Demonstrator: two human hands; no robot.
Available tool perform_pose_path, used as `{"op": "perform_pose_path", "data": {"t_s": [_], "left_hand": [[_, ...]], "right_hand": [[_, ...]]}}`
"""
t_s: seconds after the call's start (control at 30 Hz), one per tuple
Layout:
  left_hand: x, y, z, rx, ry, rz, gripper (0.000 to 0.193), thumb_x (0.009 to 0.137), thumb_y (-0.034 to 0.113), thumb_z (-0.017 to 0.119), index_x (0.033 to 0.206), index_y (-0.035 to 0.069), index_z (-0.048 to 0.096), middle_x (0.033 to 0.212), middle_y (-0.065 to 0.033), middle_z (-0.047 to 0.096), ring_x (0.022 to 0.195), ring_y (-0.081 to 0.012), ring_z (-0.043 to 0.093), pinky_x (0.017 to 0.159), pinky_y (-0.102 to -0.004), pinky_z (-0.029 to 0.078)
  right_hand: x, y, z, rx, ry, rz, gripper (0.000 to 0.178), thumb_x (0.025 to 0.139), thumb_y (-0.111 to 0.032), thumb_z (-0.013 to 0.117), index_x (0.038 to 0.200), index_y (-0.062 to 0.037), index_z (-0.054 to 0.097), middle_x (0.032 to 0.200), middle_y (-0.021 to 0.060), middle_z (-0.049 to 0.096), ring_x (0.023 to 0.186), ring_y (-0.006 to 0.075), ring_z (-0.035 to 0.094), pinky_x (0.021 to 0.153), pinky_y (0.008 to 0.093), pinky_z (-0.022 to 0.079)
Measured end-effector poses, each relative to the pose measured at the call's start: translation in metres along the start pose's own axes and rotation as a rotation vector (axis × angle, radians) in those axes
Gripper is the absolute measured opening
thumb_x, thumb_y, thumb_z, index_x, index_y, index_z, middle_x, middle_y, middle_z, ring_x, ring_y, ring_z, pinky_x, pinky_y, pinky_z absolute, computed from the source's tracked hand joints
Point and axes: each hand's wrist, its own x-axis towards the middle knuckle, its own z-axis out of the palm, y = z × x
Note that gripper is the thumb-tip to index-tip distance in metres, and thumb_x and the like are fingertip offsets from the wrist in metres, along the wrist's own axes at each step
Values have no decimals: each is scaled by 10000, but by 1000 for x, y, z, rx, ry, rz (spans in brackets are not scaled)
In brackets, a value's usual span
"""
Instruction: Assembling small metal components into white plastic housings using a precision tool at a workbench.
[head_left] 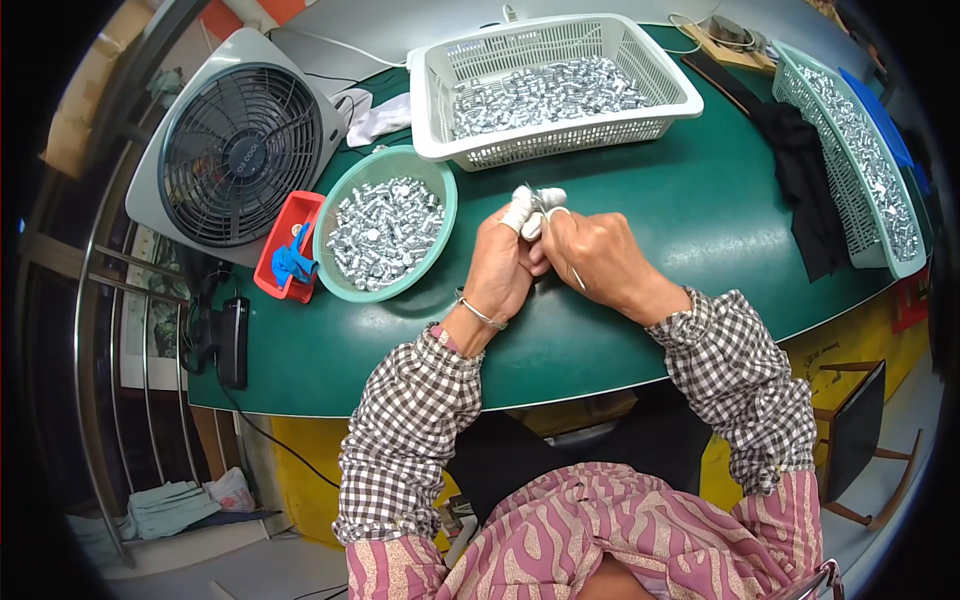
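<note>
Here, head view: one picture only, looking down on a green table (pixel 640 300) from above the person.
Left hand (pixel 497 272): it is raised over the table's middle, its fingertips capped in white finger cots (pixel 520 210), and it is pinched narrowly onto a small metal part (pixel 533 197) at the fingertips.
Right hand (pixel 598 258): it is pressed against the left hand, its fingers closed on a thin metal pick (pixel 577 277) whose shaft runs down and to the right across the palm side; the tip's end toward the part is hidden between the fingers.
Small metal part: it is held at the top of both hands, above the knuckles, just where the two sets of fingertips meet; its long axis cannot be told at this size.
Key relation: the part lies directly at both grips, touched by both hands, with the left hand bearing it and the right hand meeting it from the right.
Green round basket (pixel 345 275): it is filled with like silver parts and lies to the left of the left hand, nearer that hand than the right.
White basket (pixel 560 145): it is set beyond the hands, also holding silver parts.
Other surroundings: a grey fan (pixel 240 140) and a red tray (pixel 275 270) are seen further left.
</note>
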Motion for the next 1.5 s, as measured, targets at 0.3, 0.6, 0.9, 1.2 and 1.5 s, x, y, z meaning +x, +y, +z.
{"op": "perform_pose_path", "data": {"t_s": [0.3,0.6,0.9,1.2,1.5], "left_hand": [[-2,4,2,18,-13,27,388,937,338,401,1052,-2,550,624,58,424,492,-35,347,422,-186,272],[1,-1,-2,-39,10,-30,381,935,337,408,1068,7,544,616,61,413,491,-34,347,421,-188,274],[1,1,-1,-17,-29,-46,323,934,304,423,1002,17,553,655,46,432,523,-53,366,438,-198,290],[5,8,-14,-127,29,105,302,927,281,445,1069,28,532,719,42,461,561,-61,397,448,-199,296],[4,9,-7,-138,75,6,262,918,212,462,1092,24,519,772,11,525,615,-86,467,486,-211,381]], "right_hand": [[-2,2,2,4,30,-22,191,772,-79,564,638,-33,435,525,103,494,426,253,518,384,339,405],[-2,6,8,-10,19,37,198,785,-73,563,631,-39,444,525,98,480,433,252,509,386,337,397],[1,8,3,48,32,74,211,799,-70,556,627,-24,441,527,120,497,436,286,507,386,353,389],[4,2,-16,219,107,16,162,780,-2,560,658,-6,455,555,124,498,459,297,503,405,355,381],[10,14,-12,295,262,119,102,803,15,545,898,47,564,760,124,568,580,223,568,493,302,440]]}}
